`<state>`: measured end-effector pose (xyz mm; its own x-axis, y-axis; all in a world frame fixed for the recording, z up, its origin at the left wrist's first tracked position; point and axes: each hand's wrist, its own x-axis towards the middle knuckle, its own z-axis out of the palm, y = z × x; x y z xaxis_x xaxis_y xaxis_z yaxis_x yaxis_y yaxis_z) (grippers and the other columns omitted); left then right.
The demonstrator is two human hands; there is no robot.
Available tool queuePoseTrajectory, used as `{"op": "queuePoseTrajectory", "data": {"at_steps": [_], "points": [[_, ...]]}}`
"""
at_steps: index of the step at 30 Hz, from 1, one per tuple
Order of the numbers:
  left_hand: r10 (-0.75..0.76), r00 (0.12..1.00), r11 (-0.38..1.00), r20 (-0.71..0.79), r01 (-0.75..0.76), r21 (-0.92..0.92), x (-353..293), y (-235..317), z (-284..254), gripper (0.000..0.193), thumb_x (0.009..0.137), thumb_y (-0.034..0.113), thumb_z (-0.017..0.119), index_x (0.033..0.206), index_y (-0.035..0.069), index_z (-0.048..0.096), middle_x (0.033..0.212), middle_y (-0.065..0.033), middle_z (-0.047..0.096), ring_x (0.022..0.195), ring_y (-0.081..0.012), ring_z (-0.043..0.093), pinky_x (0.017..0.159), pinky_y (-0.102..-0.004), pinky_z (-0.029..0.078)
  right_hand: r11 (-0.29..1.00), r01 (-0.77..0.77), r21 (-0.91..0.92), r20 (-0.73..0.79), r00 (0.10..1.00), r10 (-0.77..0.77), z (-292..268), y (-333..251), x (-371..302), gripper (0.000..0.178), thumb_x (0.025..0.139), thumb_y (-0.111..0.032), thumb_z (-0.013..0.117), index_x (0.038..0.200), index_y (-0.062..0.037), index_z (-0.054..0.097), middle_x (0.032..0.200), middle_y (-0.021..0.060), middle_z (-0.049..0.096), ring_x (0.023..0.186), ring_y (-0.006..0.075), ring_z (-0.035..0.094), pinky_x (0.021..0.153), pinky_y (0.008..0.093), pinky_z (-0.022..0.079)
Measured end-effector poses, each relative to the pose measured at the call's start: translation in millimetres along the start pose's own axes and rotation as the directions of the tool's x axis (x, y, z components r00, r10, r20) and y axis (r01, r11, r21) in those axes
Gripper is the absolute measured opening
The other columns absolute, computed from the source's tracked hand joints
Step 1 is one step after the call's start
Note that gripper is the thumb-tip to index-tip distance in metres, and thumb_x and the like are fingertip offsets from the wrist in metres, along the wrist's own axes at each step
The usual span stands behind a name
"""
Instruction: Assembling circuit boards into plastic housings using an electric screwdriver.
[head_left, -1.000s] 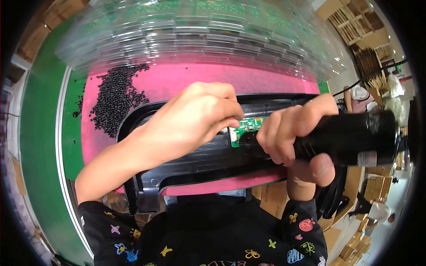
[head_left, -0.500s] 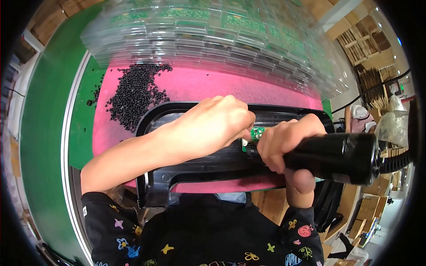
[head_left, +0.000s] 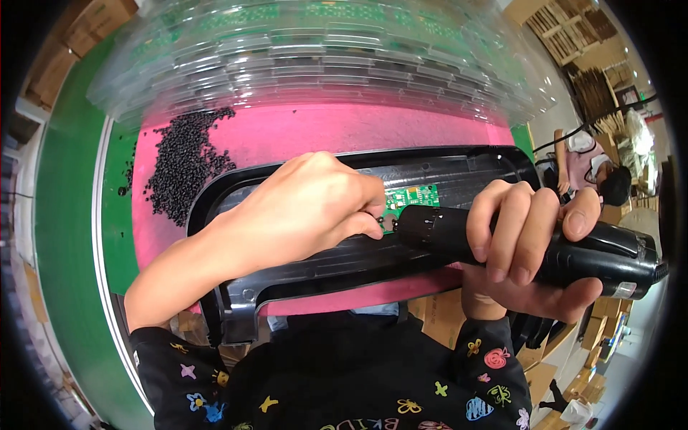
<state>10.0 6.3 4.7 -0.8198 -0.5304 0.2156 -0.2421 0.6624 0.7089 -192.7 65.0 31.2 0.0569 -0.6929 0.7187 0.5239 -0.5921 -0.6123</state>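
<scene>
My right hand (head_left: 519,233) wraps round a black electric screwdriver (head_left: 441,228), which lies nearly level with its nose pointing left. Just off that nose, my left hand (head_left: 322,204) is closed in a pinch. Something small and dark shows at the left fingertips, too small to make out. Beneath the fingertips and the tool's tip is a green circuit board (head_left: 423,196), partly hidden by them. It lies inside a long black plastic shell (head_left: 466,168) with a raised rim, whose left part passes under my left forearm.
Small black pieces (head_left: 183,165), like screws, are heaped on the pink mat (head_left: 272,132) at the left. Stacked clear plastic trays (head_left: 322,64) with green boards stand along the back. A person (head_left: 584,161) is at the far right, near a black cable (head_left: 598,129).
The screwdriver has swung so its nose shows more, and my right fingers have spread along its body. My left hand has shifted slightly left. More of the circuit board is uncovered.
</scene>
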Motion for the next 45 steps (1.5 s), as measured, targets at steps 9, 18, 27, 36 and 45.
{"op": "queuePoseTrajectory", "data": {"at_steps": [9, 18, 27, 36, 45], "points": [[-0.044, 0.999, 0.993, -0.019, 0.042, -0.112, 2, 7, 5, 0.021, 0.071, 0.008, 0.079, 0.083, -0.002, 0.066, 0.076, -0.0135, 0.068, 0.066, -0.0284, 0.066, 0.059, -0.0328, 0.051, 0.997, 0.057, 0.058, 0.096, 0.993, -0.063, -8, -4, 3, 0.043, 0.089, -0.040, 0.065, 0.112, -0.0084, 0.045, 0.066, -0.0004, 0.059, 0.052, 0.0093, 0.056, 0.049, 0.0218, 0.048], [0.042, 0.999, 0.992, -0.002, -0.042, -0.122, 10, 11, -2, 0.048, 0.065, 0.018, 0.084, 0.104, 0.002, 0.062, 0.098, -0.0112, 0.066, 0.088, -0.0294, 0.064, 0.076, -0.0369, 0.051, 0.999, -0.001, 0.034, 0.075, 0.997, -0.002, -19, -15, 6, 0.042, 0.089, -0.038, 0.065, 0.111, -0.0085, 0.045, 0.066, -0.0001, 0.058, 0.051, 0.0092, 0.055, 0.049, 0.0218, 0.047], [0.353, 0.865, 0.936, -0.356, -0.328, 0.131, 1, -19, -12, 0.050, 0.087, 0.044, 0.057, 0.103, 0.006, 0.028, 0.102, -0.0177, 0.043, 0.088, -0.0224, 0.038, 0.089, -0.0426, 0.034, 0.943, -0.242, -0.230, -0.055, 0.970, 0.236, -48, -35, 9, 0.044, 0.088, -0.042, 0.059, 0.108, -0.0058, 0.044, 0.063, -0.0001, 0.050, 0.048, 0.0105, 0.045, 0.049, 0.0258, 0.039], [0.285, 0.900, 0.956, -0.329, -0.245, 0.158, 6, -5, -1, 0.051, 0.061, -0.015, 0.045, 0.104, 0.006, 0.028, 0.098, -0.0175, 0.042, 0.086, -0.0234, 0.041, 0.082, -0.0399, 0.034, 0.924, -0.303, -0.232, -0.169, 0.948, 0.269, -51, -19, -2, 0.043, 0.086, -0.041, 0.059, 0.103, -0.0044, 0.044, 0.059, 0.0001, 0.046, 0.045, 0.0109, 0.044, 0.045, 0.0266, 0.038], [0.191, 0.899, 0.982, -0.395, -0.174, 0.079, 10, 6, -20, 0.028, 0.078, -0.011, 0.044, 0.103, 0.002, 0.039, 0.092, -0.0130, 0.048, 0.083, -0.0170, 0.043, 0.080, -0.0299, 0.037, 0.867, -0.354, -0.352, -0.114, 0.935, 0.335, -43, -16, 1, 0.040, 0.084, -0.038, 0.064, 0.097, -0.0058, 0.044, 0.059, -0.0006, 0.046, 0.046, 0.0099, 0.042, 0.044, 0.0247, 0.038]]}}
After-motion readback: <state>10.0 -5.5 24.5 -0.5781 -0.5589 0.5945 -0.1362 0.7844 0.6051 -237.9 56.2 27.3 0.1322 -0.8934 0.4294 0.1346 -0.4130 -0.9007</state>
